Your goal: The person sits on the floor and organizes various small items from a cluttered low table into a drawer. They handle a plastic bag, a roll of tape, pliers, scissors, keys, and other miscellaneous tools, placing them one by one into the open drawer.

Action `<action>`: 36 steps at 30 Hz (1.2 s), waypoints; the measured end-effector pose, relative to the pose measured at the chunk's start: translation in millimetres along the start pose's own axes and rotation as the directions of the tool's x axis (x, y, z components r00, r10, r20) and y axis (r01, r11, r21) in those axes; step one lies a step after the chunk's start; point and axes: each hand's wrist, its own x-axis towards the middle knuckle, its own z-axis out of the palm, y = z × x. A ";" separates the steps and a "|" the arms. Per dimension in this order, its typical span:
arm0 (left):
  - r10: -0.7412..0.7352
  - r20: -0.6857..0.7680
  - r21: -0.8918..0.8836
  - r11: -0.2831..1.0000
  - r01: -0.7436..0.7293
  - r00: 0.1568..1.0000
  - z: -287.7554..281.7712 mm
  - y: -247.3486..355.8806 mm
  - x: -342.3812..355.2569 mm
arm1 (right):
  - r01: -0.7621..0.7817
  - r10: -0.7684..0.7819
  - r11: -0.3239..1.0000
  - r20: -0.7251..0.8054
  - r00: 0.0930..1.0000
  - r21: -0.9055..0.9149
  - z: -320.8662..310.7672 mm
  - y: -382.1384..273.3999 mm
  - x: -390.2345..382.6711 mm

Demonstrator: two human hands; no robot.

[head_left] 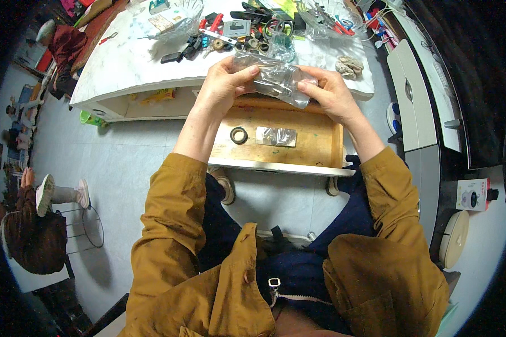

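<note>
Between both hands, just above the table's front edge, is a crumpled clear plastic bag (272, 77). My left hand (226, 84) pinches its left end, thumb on top. The thumb and fingers of my right hand (330, 92) grip its right end. What the bag contains, if anything, I cannot make out. Below it a wooden drawer (320, 137) is pulled out toward me. Lying in the drawer are a dark ring (233, 135) with a pale inner edge and a small clear packet (276, 136).
The white table (132, 70) carries a heap of small parts, red-handled pliers (215, 23), a grey box (237, 28), plastic bags and a crumpled cloth (348, 66). A seated person (36, 241) is at the left. Cabinets (413, 95) stand at the right, beside a white box (472, 195).
</note>
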 end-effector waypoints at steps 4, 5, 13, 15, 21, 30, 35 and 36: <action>-0.003 0.030 -0.081 0.997 0.005 1.000 -3.9 0.0 3.0 | -0.092 0.086 0.994 0.107 0.990 0.054 -4.3 -13.5 -2.1; -0.001 0.019 -0.045 0.999 0.002 1.000 -7.9 -1.4 4.3 | -0.114 0.099 0.989 0.156 0.983 0.091 -4.7 -17.5 -3.1; 0.125 0.123 0.156 0.977 -0.144 0.985 18.6 1.6 -7.0 | -0.014 0.053 0.953 0.122 0.991 -0.301 -6.9 -14.0 11.7; 0.100 0.122 0.152 0.981 -0.118 0.987 26.6 -0.2 -6.5 | 0.124 -0.176 0.783 -0.025 0.984 -0.609 17.4 -7.0 4.6; 0.050 0.103 0.018 0.998 -0.052 0.993 29.2 1.2 -8.9 | 0.175 -0.347 0.683 -0.104 0.932 -0.709 32.1 -4.2 1.3; 0.212 0.030 0.355 0.911 -0.209 0.977 27.7 -4.2 -6.3 | 0.137 -0.220 0.861 -0.115 0.969 -0.489 29.8 5.2 4.0; 0.356 -0.038 0.381 0.869 -0.315 0.934 33.8 -7.3 -7.9 | 0.209 -0.253 0.924 -0.101 0.962 -0.322 36.8 -12.4 -0.2; 0.353 -0.041 0.362 0.877 -0.315 0.935 31.8 -11.1 -6.0 | 0.159 -0.188 0.936 -0.064 0.980 -0.313 34.0 -10.4 0.3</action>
